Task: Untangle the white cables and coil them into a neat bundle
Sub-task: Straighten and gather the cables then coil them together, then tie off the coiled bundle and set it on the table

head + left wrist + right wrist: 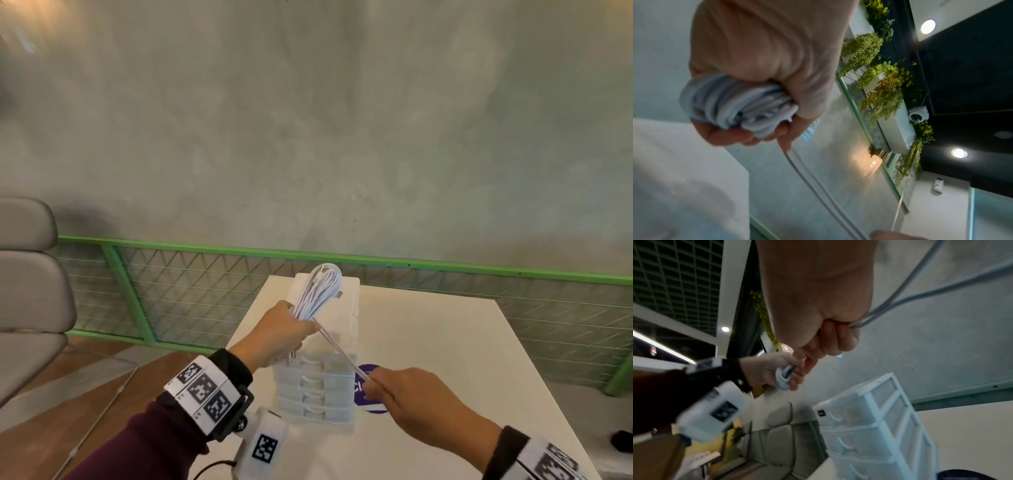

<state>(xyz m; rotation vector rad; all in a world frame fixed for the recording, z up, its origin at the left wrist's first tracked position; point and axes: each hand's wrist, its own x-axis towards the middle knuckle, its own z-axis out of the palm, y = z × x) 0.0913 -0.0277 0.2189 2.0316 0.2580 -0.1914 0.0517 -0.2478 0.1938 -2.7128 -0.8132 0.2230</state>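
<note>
My left hand point(284, 330) grips a long bundle of coiled white cables point(318, 289), held up above the table with its loops pointing away from me. The left wrist view shows my fingers point(731, 136) curled round the coil's near end point(740, 107). A loose stretch of cable point(342, 353) runs taut from the bundle down to my right hand point(394, 390), which pinches it. In the right wrist view two cable strands point(920, 293) leave my right fist point(830, 331), and the left hand point(772, 369) with the coil point(784, 376) shows beyond.
A white plastic drawer unit point(318, 387) stands on the white table point(462, 359) right under my hands. A purple round sticker point(368, 389) lies beside it. A green mesh railing point(205, 284) runs behind the table. A grey chair point(27, 291) is at the left.
</note>
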